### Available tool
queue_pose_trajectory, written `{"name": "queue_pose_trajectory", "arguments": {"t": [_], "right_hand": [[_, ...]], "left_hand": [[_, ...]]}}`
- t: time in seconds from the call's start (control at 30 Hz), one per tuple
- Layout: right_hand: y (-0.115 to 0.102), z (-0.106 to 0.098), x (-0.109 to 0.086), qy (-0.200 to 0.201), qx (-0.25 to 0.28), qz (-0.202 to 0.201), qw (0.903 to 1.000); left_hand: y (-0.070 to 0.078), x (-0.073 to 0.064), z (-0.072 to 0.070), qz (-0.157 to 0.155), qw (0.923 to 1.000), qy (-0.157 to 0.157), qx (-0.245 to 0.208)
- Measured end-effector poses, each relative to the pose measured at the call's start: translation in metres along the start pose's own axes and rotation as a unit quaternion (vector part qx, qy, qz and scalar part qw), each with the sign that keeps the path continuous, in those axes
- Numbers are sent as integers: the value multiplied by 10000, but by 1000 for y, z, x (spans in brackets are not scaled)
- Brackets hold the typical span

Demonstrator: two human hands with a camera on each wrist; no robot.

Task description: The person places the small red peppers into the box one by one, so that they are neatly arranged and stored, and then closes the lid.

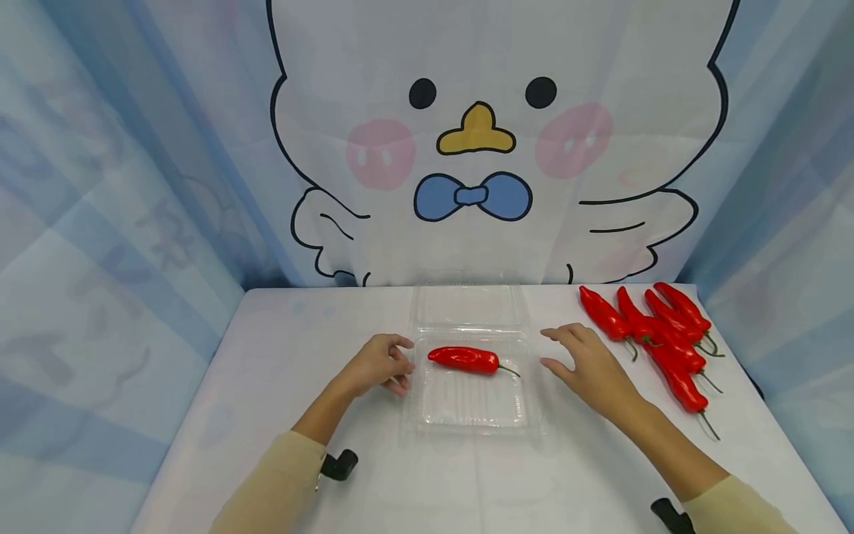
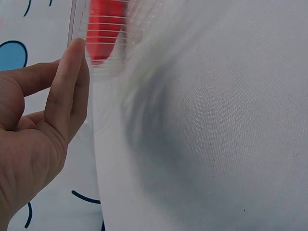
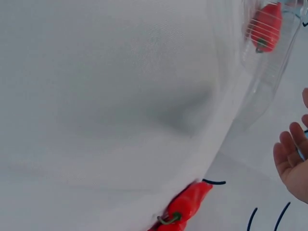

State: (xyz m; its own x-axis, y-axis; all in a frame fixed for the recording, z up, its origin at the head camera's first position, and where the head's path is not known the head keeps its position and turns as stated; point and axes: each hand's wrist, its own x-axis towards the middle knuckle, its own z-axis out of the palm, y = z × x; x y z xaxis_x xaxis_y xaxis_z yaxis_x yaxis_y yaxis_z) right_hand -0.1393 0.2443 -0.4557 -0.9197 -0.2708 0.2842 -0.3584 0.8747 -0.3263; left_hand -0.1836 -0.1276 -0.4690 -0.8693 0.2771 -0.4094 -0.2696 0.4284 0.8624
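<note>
A clear plastic clamshell box [image 1: 474, 404] lies at the middle of the table with its lid folded back. One red chili pepper [image 1: 463, 360] rests sideways inside it, stem to the right. My left hand [image 1: 382, 365] is at the box's left edge, fingers relaxed and holding nothing; in the left wrist view a fingertip [image 2: 77, 45] overlaps the box wall. To the right of the box hovers my right hand [image 1: 590, 367], thumb and fingers apart with nothing between them. Several more red chili peppers [image 1: 680, 378] lie in a heap beyond it.
The white-covered table [image 1: 307, 326] carries the pepper heap at its back right corner, stems pointing toward the right. A cloth backdrop [image 1: 474, 245] with a cartoon bird hangs behind the back edge. Blue curtains [image 1: 100, 297] stand on both sides.
</note>
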Motion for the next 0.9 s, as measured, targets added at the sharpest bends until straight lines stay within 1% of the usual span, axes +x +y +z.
{"name": "queue_pose_trajectory", "arguments": {"t": [0.23, 0.3, 0.47, 0.7, 0.9], "right_hand": [[20, -9, -12, 194, -21, 303, 9994], [27, -12, -16, 216, -100, 397, 9989], [43, -18, -26, 176, -111, 574, 9981], [63, -26, -38, 142, 106, 763, 9969], [78, -34, -46, 54, 115, 1027, 9946]], "left_hand": [[-1, 2, 0, 4, 10000, -21, 19], [-1, 2, 0, -8, 10000, -22, 7], [1, 1, 1, 2, 10000, -40, 49], [1, 1, 1, -93, 10000, -4, 31], [1, 0, 1, -44, 10000, -5, 62]]}}
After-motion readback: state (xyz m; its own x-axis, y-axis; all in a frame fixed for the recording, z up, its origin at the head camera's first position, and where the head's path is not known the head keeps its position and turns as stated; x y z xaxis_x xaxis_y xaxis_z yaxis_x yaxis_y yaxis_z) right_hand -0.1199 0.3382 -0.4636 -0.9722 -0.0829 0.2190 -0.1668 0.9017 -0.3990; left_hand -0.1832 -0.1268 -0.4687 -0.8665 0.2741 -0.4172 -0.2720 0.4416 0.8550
